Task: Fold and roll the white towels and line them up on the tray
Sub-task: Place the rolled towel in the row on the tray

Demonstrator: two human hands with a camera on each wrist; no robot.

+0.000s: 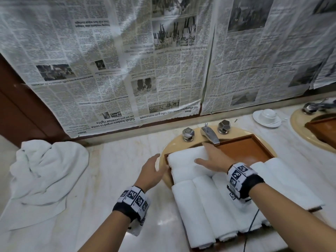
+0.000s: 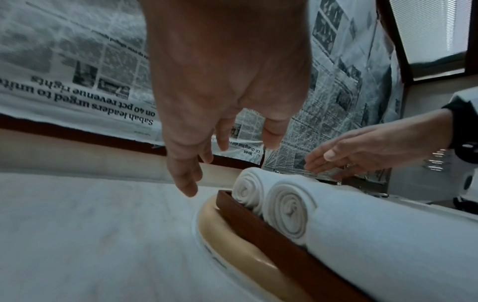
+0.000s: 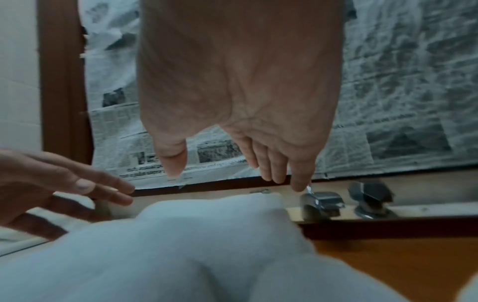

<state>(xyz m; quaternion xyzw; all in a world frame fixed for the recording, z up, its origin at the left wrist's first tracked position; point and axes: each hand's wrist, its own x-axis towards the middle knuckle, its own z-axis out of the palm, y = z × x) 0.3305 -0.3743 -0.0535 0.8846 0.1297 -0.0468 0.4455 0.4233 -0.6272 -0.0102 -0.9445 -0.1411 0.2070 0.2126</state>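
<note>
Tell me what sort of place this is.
Probably a hotel bathroom: a marble counter with two basins, a chrome tap, a wooden tray of rolled towels, and a cup.

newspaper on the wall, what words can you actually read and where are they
"Sabah leaders urged to unite on 40 pct revenue rights": upside-down headline, lower left newspaper sheet.
"KK-Changchun sister-city talks gain momentum": upside-down headline, lower middle sheet.
"quake on Hokkaido island": headline, right-hand sheet; the rest is blurred.
Body columns: too small to read.
Wristbands: square code patterns, no words.

Newspaper-covered wall (image 1: 127,60), seemingly marble counter (image 1: 116,171)
</note>
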